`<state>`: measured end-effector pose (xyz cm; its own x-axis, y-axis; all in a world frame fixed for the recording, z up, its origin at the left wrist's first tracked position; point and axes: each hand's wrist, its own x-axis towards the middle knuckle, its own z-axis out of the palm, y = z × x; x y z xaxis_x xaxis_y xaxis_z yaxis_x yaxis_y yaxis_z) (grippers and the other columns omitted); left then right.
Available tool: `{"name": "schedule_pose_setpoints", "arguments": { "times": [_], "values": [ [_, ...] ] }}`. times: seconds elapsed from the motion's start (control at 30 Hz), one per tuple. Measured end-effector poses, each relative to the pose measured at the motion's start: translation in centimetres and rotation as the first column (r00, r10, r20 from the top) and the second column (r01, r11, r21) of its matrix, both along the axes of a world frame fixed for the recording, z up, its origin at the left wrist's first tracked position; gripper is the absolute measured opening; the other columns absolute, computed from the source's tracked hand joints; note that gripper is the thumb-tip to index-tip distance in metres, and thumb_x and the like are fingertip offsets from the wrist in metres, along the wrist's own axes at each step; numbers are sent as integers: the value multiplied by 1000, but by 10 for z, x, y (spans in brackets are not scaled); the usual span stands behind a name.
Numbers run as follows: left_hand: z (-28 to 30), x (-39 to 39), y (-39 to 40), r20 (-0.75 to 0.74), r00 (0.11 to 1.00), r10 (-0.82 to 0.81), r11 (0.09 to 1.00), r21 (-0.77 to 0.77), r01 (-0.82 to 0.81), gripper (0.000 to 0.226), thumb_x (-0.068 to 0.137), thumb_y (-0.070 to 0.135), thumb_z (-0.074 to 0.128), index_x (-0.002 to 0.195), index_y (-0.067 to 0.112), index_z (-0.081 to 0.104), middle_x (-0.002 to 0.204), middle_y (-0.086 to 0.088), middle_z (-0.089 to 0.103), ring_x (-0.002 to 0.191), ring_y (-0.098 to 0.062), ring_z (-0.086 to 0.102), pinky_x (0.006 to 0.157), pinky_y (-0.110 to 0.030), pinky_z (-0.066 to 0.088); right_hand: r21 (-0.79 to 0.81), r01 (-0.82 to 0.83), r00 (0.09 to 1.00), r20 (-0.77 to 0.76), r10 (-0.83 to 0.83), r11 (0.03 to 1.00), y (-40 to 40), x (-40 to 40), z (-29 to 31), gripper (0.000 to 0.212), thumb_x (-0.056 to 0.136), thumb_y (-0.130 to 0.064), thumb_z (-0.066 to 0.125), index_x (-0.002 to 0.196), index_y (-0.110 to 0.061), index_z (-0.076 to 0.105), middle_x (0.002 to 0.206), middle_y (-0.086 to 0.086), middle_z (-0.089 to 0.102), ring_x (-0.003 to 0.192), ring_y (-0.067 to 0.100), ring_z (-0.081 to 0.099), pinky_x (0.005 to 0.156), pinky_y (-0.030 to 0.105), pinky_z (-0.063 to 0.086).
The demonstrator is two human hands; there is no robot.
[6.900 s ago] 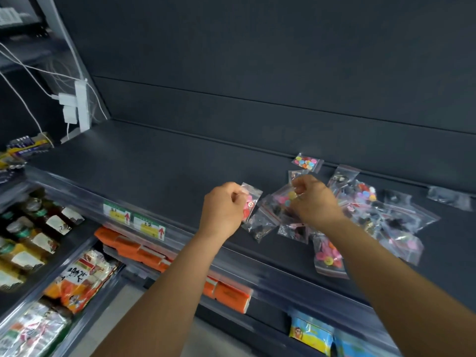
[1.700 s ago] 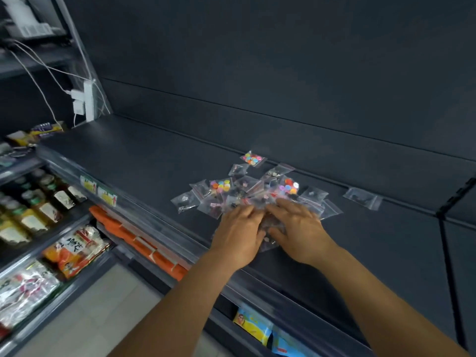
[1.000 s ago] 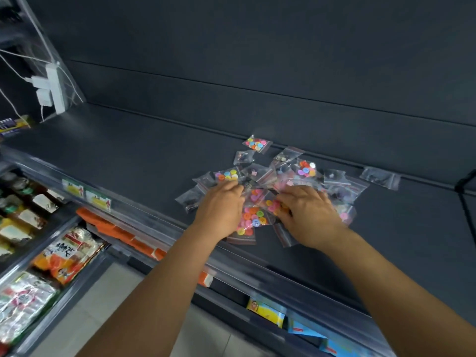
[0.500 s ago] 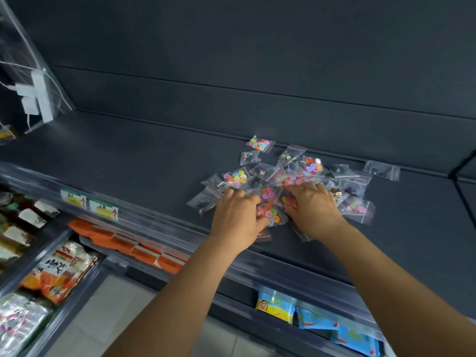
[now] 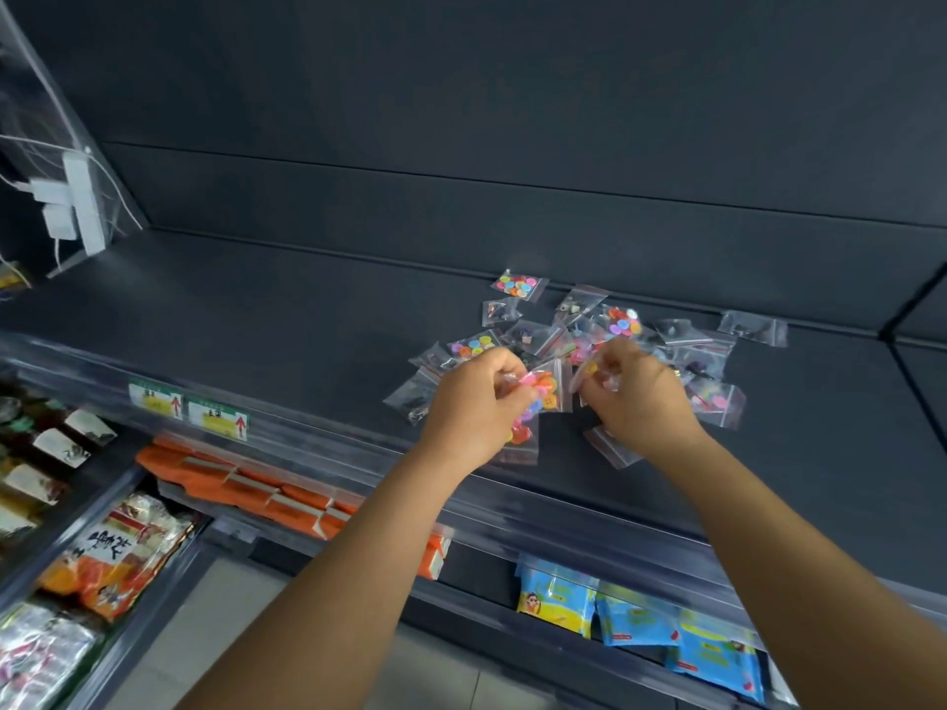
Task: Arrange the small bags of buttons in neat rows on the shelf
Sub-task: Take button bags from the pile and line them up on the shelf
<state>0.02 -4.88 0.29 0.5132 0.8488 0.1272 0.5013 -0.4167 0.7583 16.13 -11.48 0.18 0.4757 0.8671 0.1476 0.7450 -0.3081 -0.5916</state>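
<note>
Your left hand (image 5: 476, 402) pinches a small clear bag of orange and pink buttons (image 5: 546, 389), lifted just off the dark shelf (image 5: 256, 320); more such bags hang or lie under the same hand, though how many it grips is hard to tell. Your right hand (image 5: 635, 397), fingers curled, pinches another clear bag (image 5: 589, 368) close beside the first, its contents too blurred to name. Around and behind both hands the rest of the button bags (image 5: 622, 320) lie in a loose, overlapping heap near the back wall, with one bag of coloured buttons (image 5: 518, 285) at the rear and a lone clear bag (image 5: 753, 327) apart to the right. No row is laid out yet: the sorting looks barely begun, and nearly every bag is left to place. The shelf's left stretch lies open for rows. Below, orange packets (image 5: 246, 484) and blue packets (image 5: 640, 622) fill the lower shelves.
</note>
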Motion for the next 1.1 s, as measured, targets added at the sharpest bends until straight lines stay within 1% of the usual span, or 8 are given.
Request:
{"name": "schedule_pose_setpoints", "arguments": {
  "times": [0.27,0.43,0.5,0.57,0.7,0.8,1.0,1.1],
  "values": [
    [9,27,-5,117,991,72,997,-7,-71,15,86,29,67,86,20,56,77,6,63,68,-13,62,59,-29,47,201,244,897,-418,-142,949,-21,1,15,20,82,-25,68,90,-12,56,81,2,63,68,20,59,61,33,51],
    [15,50,-19,161,986,34,999,-26,-30,10,87,25,66,91,21,58,78,7,64,67,-12,62,62,-30,52,160,328,826,-526,-201,931,-44,10,15,35,85,-25,66,117,-18,52,90,-1,61,72,13,58,64,25,51],
    [20,60,-32,191,981,-34,997,-57,46,10,88,21,65,97,23,63,79,8,65,63,-8,58,57,-21,47,158,362,816,-530,-230,919,-56,15,16,31,87,-24,62,114,-12,53,83,-2,58,72,17,55,69,31,51],
    [23,72,-45,225,971,-76,988,-114,104,11,88,17,63,96,22,65,81,7,66,64,-7,59,56,-17,47,158,381,817,-518,-252,911,-71,23,17,21,89,-22,59,100,-6,53,75,0,53,65,16,47,59,27,42],
    [28,106,-74,329,941,-83,932,-308,190,14,85,4,59,86,18,58,89,-7,69,63,-15,65,65,-33,56,172,474,754,-586,-297,864,-104,45,24,22,88,-24,57,92,-4,53,69,1,50,61,16,44,58,31,42],
    [33,136,-103,425,900,-98,863,-414,290,15,86,3,63,93,16,59,96,-12,68,64,-16,64,64,-29,57,184,513,724,-617,-308,838,-135,64,32,22,86,-24,59,90,-2,55,67,2,53,60,16,44,57,30,39],
    [37,208,-178,392,872,-293,795,-406,450,11,86,9,67,96,13,67,89,-9,72,76,-21,67,79,-40,57,223,597,717,-581,-387,771,-214,124,40,15,85,-16,61,70,-13,56,55,-5,50,48,10,40,45,22,34],
    [41,247,-222,350,860,-373,802,-344,488,7,87,17,65,93,14,69,86,-7,73,73,-15,66,79,-36,56,209,627,711,-547,-442,750,-261,165,42,16,84,-18,62,75,-6,60,57,0,51,50,13,41,47,25,35]
  ]
}}
